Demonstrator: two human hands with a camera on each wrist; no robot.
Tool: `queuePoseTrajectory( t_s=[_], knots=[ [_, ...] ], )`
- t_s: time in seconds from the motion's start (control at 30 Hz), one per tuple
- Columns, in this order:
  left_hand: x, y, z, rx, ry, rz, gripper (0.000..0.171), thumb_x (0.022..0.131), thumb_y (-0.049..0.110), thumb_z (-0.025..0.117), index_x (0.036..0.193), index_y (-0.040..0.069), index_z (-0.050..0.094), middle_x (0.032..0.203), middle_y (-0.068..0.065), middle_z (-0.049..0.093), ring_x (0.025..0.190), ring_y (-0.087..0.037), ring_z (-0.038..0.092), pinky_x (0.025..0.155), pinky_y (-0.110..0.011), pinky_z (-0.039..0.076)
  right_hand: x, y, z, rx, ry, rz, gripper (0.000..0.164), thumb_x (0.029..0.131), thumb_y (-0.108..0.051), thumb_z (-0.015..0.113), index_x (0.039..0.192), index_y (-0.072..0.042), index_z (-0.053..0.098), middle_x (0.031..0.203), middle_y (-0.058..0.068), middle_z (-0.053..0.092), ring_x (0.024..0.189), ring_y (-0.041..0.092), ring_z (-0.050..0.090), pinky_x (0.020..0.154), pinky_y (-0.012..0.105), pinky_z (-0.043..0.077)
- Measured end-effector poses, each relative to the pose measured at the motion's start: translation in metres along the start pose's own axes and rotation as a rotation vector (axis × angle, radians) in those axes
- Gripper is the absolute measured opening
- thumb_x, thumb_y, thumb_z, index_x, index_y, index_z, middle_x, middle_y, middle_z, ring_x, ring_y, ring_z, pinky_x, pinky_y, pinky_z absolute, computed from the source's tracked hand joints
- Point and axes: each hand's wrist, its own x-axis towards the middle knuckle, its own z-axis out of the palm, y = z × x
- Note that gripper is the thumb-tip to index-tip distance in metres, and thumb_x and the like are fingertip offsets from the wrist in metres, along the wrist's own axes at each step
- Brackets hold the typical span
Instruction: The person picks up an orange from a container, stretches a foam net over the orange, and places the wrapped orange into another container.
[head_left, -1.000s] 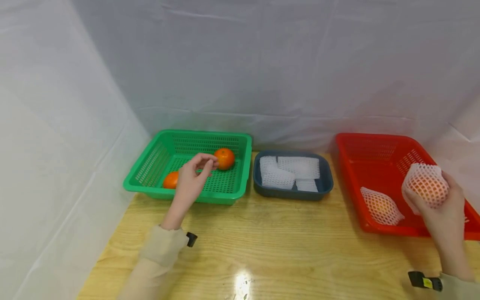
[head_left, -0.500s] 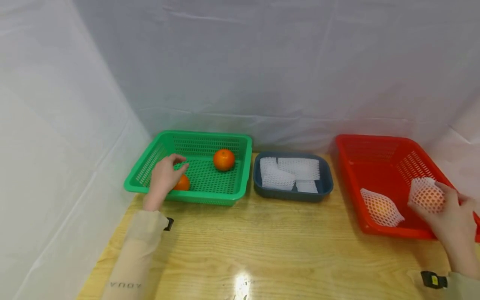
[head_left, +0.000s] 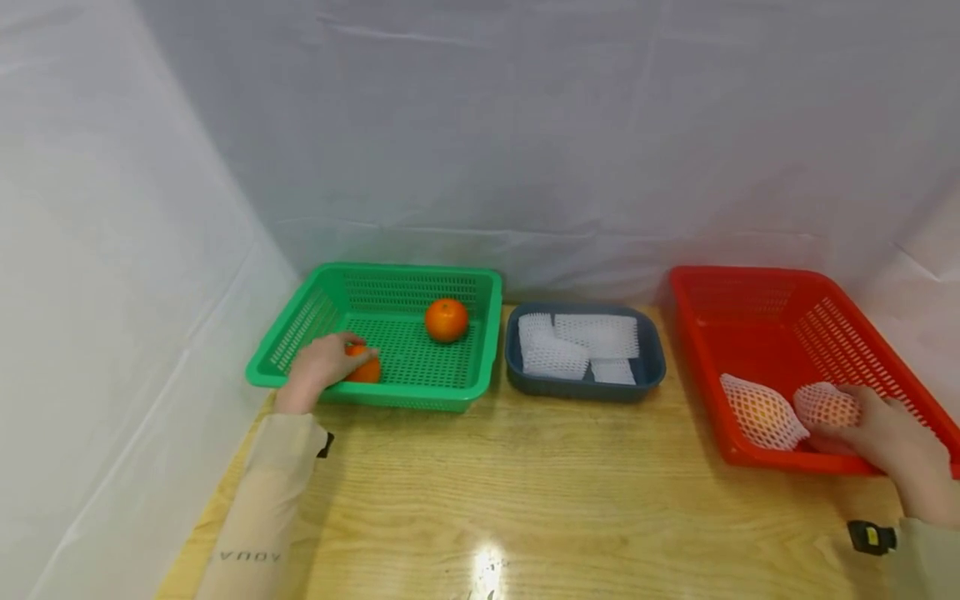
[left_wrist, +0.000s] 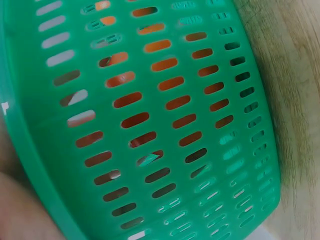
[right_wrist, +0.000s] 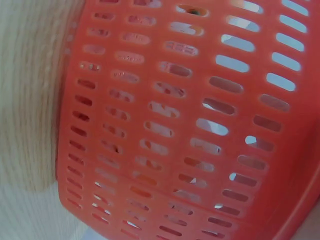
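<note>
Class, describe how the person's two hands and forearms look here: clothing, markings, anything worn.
The left hand and right hand are bare, without gloves. The left sleeve is pale beige, with dark lettering too unclear to read; the right sleeve is also pale. A small black device shows at the left wrist; another black device, with a yellow patch, at the right.

Work booth, makeshift; wider premises cannot be told. Wood-grain worktop, pale creased sheeting upright along far and left edges. Green basket, far left corner; blue-grey tray, far edge; red basket, toward far right corner.
</note>
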Motion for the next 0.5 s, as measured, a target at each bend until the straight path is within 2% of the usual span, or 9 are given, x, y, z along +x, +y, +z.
queuePoseTrajectory(
  t_s=[0.1, 0.3, 0.5],
  knots=[
    [-0.0006, 0.0013, -0.0011, -0.009, -0.045, 0.001, 0.075, 0.098, 0.057, 0.055, 0.145, -0.001, 0.050, 0.138, -0.031, 0.055, 0.120, -0.051, 0.056, 0.097, -0.061, 0.046, 0.0020, 0.0007, -0.0004, -0.010, -0.034, -0.009, 0.111, 0.082, -0.058, 0.076, 0.141, 0.021, 0.025, 0.129, 0.050, 0.029, 0.113, 0.066, 0.031, 0.090, 0.078, 0.038],
    [-0.0007, 0.0041, -0.0026, -0.034, -0.101, -0.001, 0.083, 0.091, 0.057, 0.067, 0.145, -0.002, 0.049, 0.126, -0.028, 0.062, 0.102, -0.039, 0.062, 0.084, -0.051, 0.052, 0.0016, -0.0010, -0.0009, 0.005, -0.040, -0.009, 0.108, 0.080, -0.055, 0.079, 0.143, 0.017, 0.026, 0.131, 0.048, 0.030, 0.114, 0.065, 0.032, 0.092, 0.079, 0.037],
    [-0.0005, 0.0047, -0.0031, -0.069, -0.105, -0.021, 0.088, 0.085, 0.054, 0.075, 0.146, -0.003, 0.046, 0.128, -0.030, 0.060, 0.107, -0.042, 0.061, 0.087, -0.052, 0.052, 0.0007, 0.0007, -0.0014, 0.001, -0.012, -0.065, 0.110, 0.082, -0.065, 0.072, 0.140, 0.018, 0.030, 0.129, 0.048, 0.036, 0.109, 0.063, 0.038, 0.088, 0.077, 0.040]
  ],
)
